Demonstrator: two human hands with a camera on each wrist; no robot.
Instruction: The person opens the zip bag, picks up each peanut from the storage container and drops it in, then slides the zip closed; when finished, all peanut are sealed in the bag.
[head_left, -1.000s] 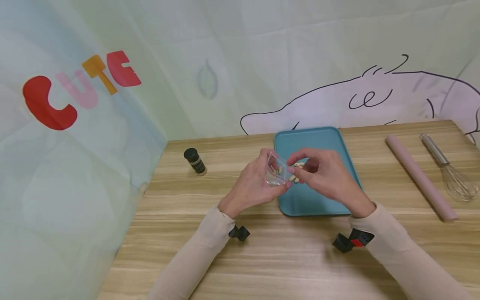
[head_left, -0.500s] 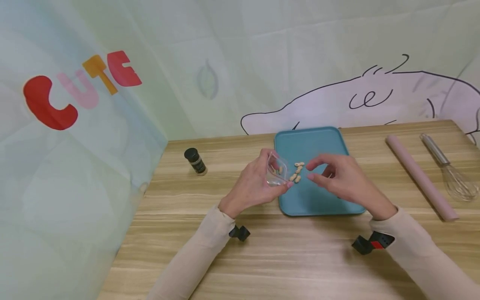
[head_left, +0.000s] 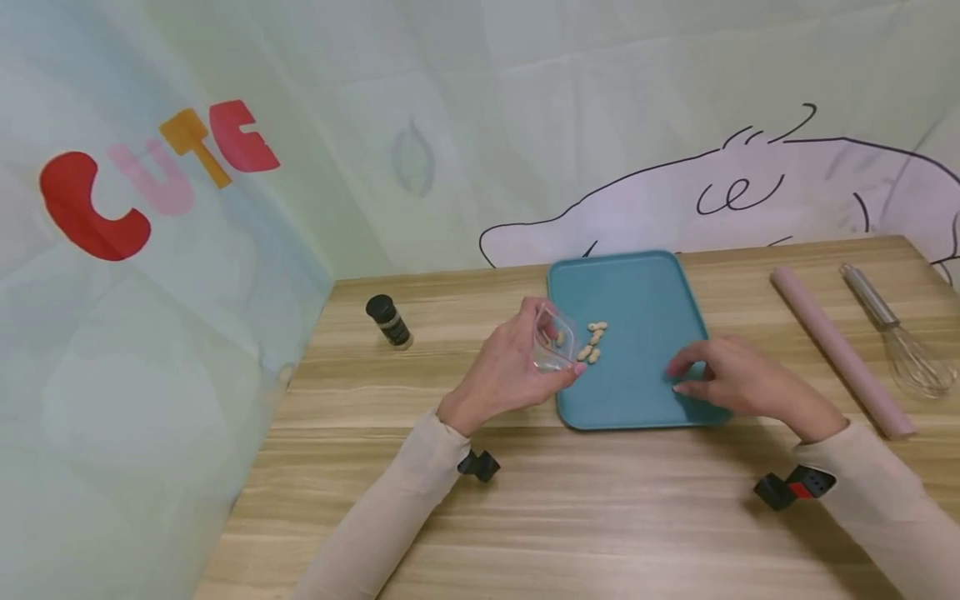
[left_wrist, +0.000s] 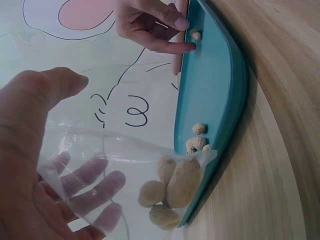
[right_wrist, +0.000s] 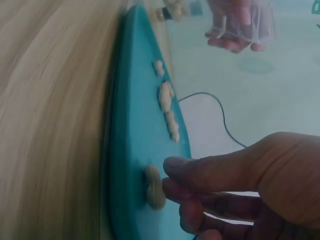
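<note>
The left hand (head_left: 510, 362) grips a clear bag (head_left: 553, 360), with the fingers bent around it; in the left wrist view, several bag peanuts (left_wrist: 182, 185) lie gathered in its lower part; the bag is held at the left edge of a blue tray (head_left: 630, 292), as the head view shows it. The right hand (head_left: 738, 375) is over the right side of the tray, palm turned down; its thumb and forefinger stand apart in the head view and do not close on anything; a single peanut (right_wrist: 154, 187) lies on the tray just beside these fingertips, and whether they touch it, I cannot tell. A small group of tray peanuts (head_left: 596, 337) lies near the left edge of the tray, close to the bag and well apart from the right hand; the tray rests on a wood-patterned table (head_left: 562, 492); to the left stands a small black-capped bottle (head_left: 389, 322); to the right lie a pink rod (head_left: 842, 352) and, beyond it, a metal whisk (head_left: 885, 317); behind all hangs a pale printed cloth (head_left: 450, 100), with the coloured letters "CUTE" (head_left: 197, 146) at the left.
</note>
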